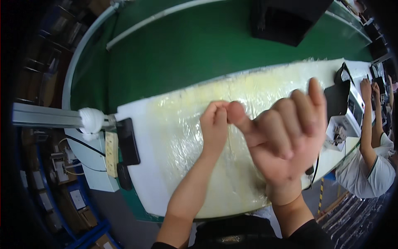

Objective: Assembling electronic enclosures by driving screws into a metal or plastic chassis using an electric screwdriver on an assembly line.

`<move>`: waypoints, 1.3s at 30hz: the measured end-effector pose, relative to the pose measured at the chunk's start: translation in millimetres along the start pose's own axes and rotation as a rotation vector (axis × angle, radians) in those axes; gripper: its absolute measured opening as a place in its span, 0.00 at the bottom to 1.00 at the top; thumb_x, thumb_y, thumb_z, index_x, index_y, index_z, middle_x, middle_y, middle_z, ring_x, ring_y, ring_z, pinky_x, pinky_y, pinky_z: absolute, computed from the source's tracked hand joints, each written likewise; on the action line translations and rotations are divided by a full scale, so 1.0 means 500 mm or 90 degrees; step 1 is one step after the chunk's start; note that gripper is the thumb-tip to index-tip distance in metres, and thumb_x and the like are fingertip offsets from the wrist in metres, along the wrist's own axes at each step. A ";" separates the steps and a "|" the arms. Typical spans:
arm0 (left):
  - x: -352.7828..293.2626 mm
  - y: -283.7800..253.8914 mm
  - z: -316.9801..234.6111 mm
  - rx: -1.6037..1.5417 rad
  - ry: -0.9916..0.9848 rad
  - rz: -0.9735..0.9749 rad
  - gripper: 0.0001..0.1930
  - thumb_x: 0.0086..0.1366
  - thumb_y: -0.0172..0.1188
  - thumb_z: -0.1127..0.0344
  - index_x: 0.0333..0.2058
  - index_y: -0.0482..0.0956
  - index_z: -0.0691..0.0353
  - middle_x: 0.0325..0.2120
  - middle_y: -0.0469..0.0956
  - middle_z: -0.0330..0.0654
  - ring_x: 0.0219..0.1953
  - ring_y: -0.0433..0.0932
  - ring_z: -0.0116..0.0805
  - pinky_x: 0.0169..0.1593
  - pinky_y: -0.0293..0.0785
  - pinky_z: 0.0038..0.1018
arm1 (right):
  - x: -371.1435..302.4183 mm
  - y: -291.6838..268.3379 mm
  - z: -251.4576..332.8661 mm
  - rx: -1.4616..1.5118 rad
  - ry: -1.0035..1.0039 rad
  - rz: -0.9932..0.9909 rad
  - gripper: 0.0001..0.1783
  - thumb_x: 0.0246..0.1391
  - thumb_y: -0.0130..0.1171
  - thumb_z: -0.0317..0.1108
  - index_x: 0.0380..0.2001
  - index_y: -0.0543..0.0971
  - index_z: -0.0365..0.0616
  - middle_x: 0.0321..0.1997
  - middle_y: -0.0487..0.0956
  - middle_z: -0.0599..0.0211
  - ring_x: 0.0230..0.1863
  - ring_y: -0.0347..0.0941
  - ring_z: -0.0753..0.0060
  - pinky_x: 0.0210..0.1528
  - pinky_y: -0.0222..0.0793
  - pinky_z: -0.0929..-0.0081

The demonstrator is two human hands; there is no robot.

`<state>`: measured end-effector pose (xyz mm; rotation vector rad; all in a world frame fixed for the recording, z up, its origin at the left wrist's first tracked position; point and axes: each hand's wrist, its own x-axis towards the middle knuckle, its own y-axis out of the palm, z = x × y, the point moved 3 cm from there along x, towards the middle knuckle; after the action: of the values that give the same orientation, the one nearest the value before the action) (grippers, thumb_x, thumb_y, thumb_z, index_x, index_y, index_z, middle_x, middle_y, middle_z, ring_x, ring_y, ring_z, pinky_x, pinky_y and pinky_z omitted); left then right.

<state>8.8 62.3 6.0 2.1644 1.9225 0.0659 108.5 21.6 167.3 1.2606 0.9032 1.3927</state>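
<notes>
hands (pixel 215 124) (pixel 286 137) pinched together, wrapped table (pixel 174 137) (glossy)

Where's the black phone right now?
In the head view the black phone lies at the left end of the white plastic-covered work surface, just right of the yellowish power strip and well left of the person's left hand.

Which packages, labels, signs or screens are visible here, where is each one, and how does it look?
Phone: left edge of the white work surface, black, oblong, screen dark.
Box-shaped device: right end of the surface, white with a black top.
Black box: on the green belt, top of the view.
No readable labels or signs.
</notes>
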 end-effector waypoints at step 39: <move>-0.005 0.002 -0.017 0.002 0.040 0.033 0.10 0.67 0.43 0.75 0.36 0.76 0.68 0.26 0.76 0.39 0.27 0.74 0.22 0.32 0.75 0.21 | 0.005 0.014 -0.005 0.022 -0.002 -0.186 0.35 0.67 0.28 0.52 0.06 0.60 0.53 0.02 0.56 0.74 0.06 0.47 0.75 0.46 0.67 0.57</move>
<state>8.0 61.1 14.6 2.2400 1.9000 0.1417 105.0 22.7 173.9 1.1047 1.0666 1.1492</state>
